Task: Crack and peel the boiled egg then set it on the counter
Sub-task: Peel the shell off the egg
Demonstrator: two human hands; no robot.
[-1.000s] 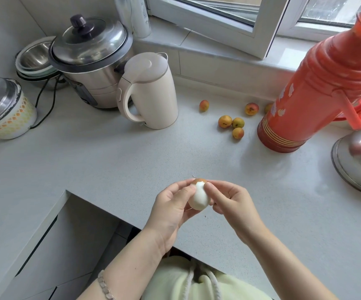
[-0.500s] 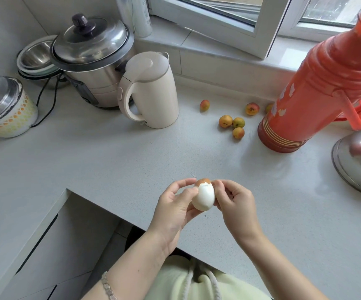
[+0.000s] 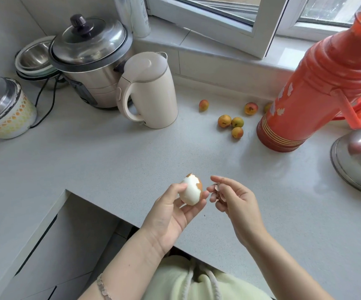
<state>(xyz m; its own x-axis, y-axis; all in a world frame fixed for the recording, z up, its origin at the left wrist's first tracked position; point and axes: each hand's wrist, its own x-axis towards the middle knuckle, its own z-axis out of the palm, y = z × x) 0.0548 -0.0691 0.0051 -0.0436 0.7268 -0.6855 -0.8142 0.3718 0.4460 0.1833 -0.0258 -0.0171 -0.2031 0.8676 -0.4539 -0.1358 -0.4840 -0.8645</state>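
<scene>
One egg (image 3: 191, 191), mostly peeled white with a brown patch of shell left on its top and right side, is held above the near edge of the grey table (image 3: 110, 161). The left hand (image 3: 170, 217) cradles it, thumb on its left side and fingers (image 3: 196, 205) curled under and around it. Just beside it at 3 o'clock, apart from the egg, the right hand (image 3: 234, 204) pinches shell pieces (image 3: 217, 189) between thumb and fingers. On the table at 12 o'clock stand one cream kettle (image 3: 151, 92) and, behind it, one steel pot (image 3: 91, 55). At 1 o'clock lie six small fruits (image 3: 224, 121), one partly hidden by one orange flask (image 3: 317, 89). One steel lid (image 3: 359, 159) rests at 3 o'clock.
</scene>
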